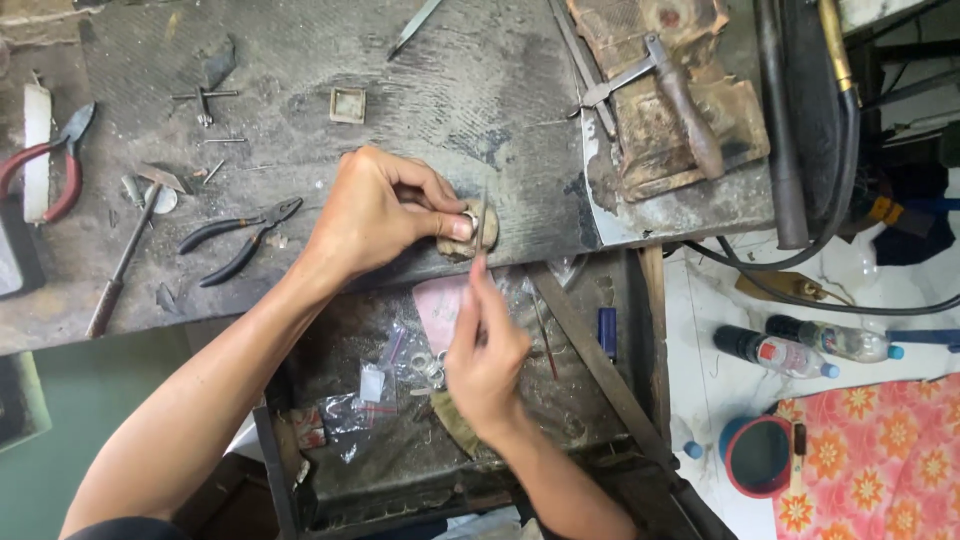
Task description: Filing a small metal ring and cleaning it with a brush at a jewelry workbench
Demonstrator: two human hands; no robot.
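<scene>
Workbench (300, 60), dark and scarred metal top, fills most of the head view. Open drawer (590, 400) under its front edge, cluttered with small clear bags and scraps. Right of the bench, tiled floor with a red-rimmed bucket (757, 457), two plastic bottles (800, 345) lying flat, and a floral orange cloth (880, 450). Black hose (850, 170) runs down the bench's right side.

On the bench's far right, hammer (680, 90) lies on a worn, rusty pad. Red-handled pliers (50, 165) at the far left edge; black-handled pliers (240, 238) just left of the left wrist, jaws open.

Left hand (375, 210) rests on the bench's front edge, fingers curled, thumb and fingertips pinching a small silvery ring (470, 215) against a tan bench peg (462, 243). Right hand (485, 360) sits over the drawer, fingers pressed together around a thin needle file (481, 235), held near upright with its upper end at the ring. Can't tell if the file actually touches the ring.

Small square metal frame (348, 105) lies on the bench beyond the left hand, well apart from it.
</scene>
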